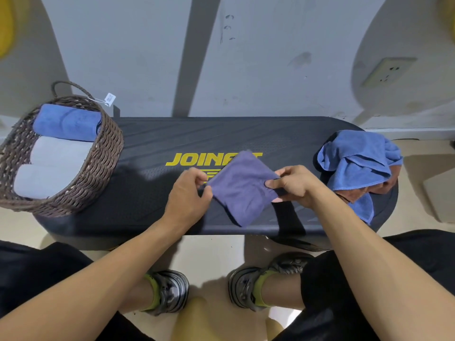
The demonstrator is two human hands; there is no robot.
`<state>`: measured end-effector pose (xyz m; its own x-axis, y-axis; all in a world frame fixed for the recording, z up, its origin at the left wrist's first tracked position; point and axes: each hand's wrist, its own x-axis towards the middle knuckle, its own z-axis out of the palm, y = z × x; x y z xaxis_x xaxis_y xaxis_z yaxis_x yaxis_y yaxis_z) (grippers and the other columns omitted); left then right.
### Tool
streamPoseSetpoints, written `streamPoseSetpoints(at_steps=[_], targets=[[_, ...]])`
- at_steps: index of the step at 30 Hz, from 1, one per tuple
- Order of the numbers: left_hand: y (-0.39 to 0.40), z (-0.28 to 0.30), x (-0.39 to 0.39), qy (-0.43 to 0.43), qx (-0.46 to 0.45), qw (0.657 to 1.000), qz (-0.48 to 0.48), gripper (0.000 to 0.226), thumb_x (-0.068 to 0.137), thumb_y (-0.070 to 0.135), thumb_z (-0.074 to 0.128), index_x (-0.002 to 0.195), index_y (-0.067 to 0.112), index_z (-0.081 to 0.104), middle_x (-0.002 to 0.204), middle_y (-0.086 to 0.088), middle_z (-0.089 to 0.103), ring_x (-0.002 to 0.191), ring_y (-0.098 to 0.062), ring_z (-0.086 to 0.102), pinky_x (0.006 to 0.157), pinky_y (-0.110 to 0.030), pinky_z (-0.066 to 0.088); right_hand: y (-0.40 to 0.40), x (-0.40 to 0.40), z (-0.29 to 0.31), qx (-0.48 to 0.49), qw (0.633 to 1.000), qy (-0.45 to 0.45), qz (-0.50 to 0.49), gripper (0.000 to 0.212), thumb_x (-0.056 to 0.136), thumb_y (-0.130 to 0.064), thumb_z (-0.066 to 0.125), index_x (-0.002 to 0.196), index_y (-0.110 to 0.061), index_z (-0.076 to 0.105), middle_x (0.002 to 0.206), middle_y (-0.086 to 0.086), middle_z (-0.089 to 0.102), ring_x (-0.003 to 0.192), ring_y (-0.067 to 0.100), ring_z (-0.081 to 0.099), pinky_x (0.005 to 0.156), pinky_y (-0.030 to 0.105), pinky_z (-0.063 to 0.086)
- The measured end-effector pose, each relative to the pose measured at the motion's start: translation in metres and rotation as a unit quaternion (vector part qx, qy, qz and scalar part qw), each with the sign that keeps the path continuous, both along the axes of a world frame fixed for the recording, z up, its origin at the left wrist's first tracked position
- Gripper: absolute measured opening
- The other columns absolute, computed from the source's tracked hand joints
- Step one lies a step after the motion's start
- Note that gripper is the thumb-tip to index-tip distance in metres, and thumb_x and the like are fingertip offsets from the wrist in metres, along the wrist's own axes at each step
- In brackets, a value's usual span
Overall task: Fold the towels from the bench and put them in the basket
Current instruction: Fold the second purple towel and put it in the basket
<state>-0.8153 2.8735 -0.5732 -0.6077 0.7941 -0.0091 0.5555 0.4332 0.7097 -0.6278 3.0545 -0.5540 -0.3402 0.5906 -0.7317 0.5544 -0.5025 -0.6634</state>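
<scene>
We see both hands pinching a folded purple towel (242, 187) over the middle of the black bench (152, 193). The left hand (190, 193) grips its left corner with curled fingers; the right hand (295, 184) clamps the right edge, thumb on top, fingers tucked under the cloth. The towel covers part of the yellow lettering (197, 159). At the bench's left end the wicker basket (98, 166) holds a rolled blue towel (67, 123) and two grey towels (53, 166). At the right end a crumpled blue towel (357, 163) hides most of a brown towel (362, 193) beneath.
</scene>
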Motion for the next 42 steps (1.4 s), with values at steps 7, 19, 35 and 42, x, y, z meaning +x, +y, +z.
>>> streamPoseSetpoints(at_steps=[7,19,35,42], targets=[[0.007,-0.013,0.039,0.088,0.059,0.957,-0.271,0.027,0.081,0.018,0.071,0.105,0.006,0.065,0.105,-0.003,0.063,0.1,-0.025,0.056,0.089,-0.039,0.046,-0.018,0.034,-0.003,-0.088,0.973,-0.178,0.12,0.052,0.078,-0.031,0.083,0.102,0.011,0.065,0.088,0.022,0.073,0.063,0.027,0.072,0.057,0.034,0.062],[-0.014,-0.039,0.046,0.22,-0.033,0.911,-0.347,0.059,0.071,0.023,0.087,0.122,0.001,0.066,0.131,-0.015,0.062,0.126,-0.034,0.056,0.103,-0.047,0.048,-0.04,0.024,-0.018,0.332,0.825,-0.057,0.454,0.069,0.054,-0.037,0.095,0.114,-0.019,0.065,0.106,-0.002,0.05,0.099,0.019,0.046,0.086,0.032,0.044],[0.026,-0.009,0.001,-0.149,-0.108,0.965,-0.19,0.018,0.084,0.04,0.072,0.087,0.024,0.063,0.074,0.008,0.063,0.064,-0.002,0.053,0.066,-0.024,0.046,-0.016,0.038,-0.034,0.219,0.935,-0.034,0.276,0.019,0.082,-0.03,0.079,0.079,-0.014,0.068,0.067,-0.006,0.061,0.061,0.009,0.049,0.062,0.028,0.042],[0.02,-0.017,0.012,-0.099,-0.081,0.983,-0.128,0.033,0.091,0.029,0.067,0.072,0.02,0.042,0.063,0.006,0.039,0.056,-0.008,0.032,0.054,-0.022,0.03,-0.019,0.034,-0.039,0.153,0.984,0.028,0.088,0.031,0.081,-0.036,0.08,0.098,-0.013,0.068,0.096,0.007,0.075,0.086,0.018,0.068,0.083,0.036,0.056]])
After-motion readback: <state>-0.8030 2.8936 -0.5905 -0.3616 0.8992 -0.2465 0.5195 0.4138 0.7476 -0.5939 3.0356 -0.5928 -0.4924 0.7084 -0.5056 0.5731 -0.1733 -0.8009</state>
